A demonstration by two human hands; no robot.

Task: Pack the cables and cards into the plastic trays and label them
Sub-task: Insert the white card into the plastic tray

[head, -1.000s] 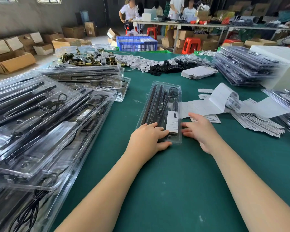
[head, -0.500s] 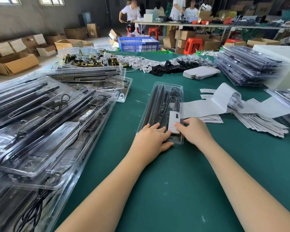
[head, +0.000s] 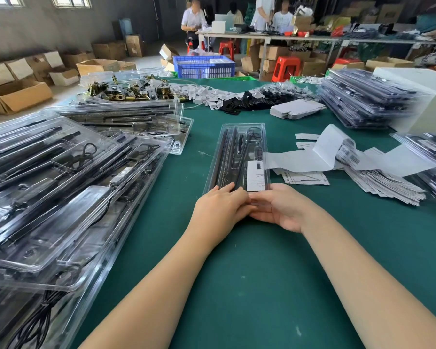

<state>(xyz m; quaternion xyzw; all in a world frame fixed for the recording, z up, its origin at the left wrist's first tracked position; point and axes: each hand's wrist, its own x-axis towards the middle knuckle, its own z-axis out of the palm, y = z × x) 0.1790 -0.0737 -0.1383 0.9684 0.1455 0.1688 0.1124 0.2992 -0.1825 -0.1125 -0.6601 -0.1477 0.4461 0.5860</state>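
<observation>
A clear plastic tray [head: 237, 147] lies lengthwise on the green table [head: 262, 273] in front of me. It holds black rods, a coiled black cable and a white card [head: 256, 176]. My left hand [head: 219, 210] lies flat on the tray's near end, fingers straight on the lid. My right hand [head: 282, 212] is turned palm inward at the near right corner and pinches the tray's edge, thumb on top and fingers beneath. A curled strip of barcode labels [head: 337, 149] lies just right of the tray.
Stacks of filled clear trays [head: 61, 185] cover the left side, and more trays [head: 363, 102] sit at the back right beside a white box [head: 425, 96]. Loose paper cards [head: 388, 182] lie right; folded white cards [head: 295, 109], black cables [head: 262, 99] and brass hardware [head: 121, 91] lie behind.
My right hand moved from the table beside the tray onto its near right corner, then turned palm inward and took hold of the edge. My left hand stayed on the tray.
</observation>
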